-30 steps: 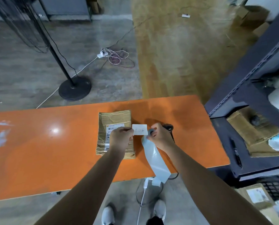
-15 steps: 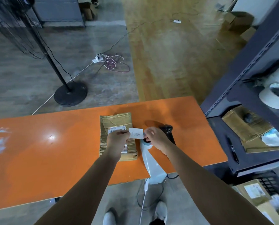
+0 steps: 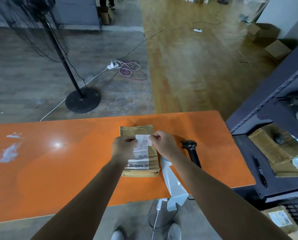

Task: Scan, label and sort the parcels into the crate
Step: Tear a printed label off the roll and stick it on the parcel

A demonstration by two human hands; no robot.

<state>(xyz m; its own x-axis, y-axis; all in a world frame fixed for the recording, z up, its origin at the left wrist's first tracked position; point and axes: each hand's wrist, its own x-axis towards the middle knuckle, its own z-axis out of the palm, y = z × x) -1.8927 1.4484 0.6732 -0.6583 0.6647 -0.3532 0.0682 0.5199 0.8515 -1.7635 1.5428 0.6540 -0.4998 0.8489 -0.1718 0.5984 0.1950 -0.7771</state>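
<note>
Left hand [image 3: 123, 146] & right hand [image 3: 164, 144] hover just over the parcel [image 3: 153, 158], forearms coming in from the near edge & converging toward the middle. Each hand pinches one end of a small white label [image 3: 144, 140] btwn thumb & forefinger, other fingers curled in. Label is stretched flat btwn them; the handwriting on it is too blurred to read. Can't tell if the label touches the parcel or sits above it.

Parcel is a brown taped packet lying flat on the orange table [image 3: 58, 170], right of centre, w/ a printed shipping sticker on top. Its left-middle part is hidden by the left hand & wrist.

Right forearm covers the top of a pale backing strip [image 3: 175, 187] that droops off the near table edge. Black scanner [image 3: 190, 148] lies just right of the right hand, handle partly behind the forearm. Dark shelf rack [image 3: 266, 118] on the right is cut off by the frame edge. Black gridded container [image 3: 294, 209] at near right is mostly out of view.
</note>
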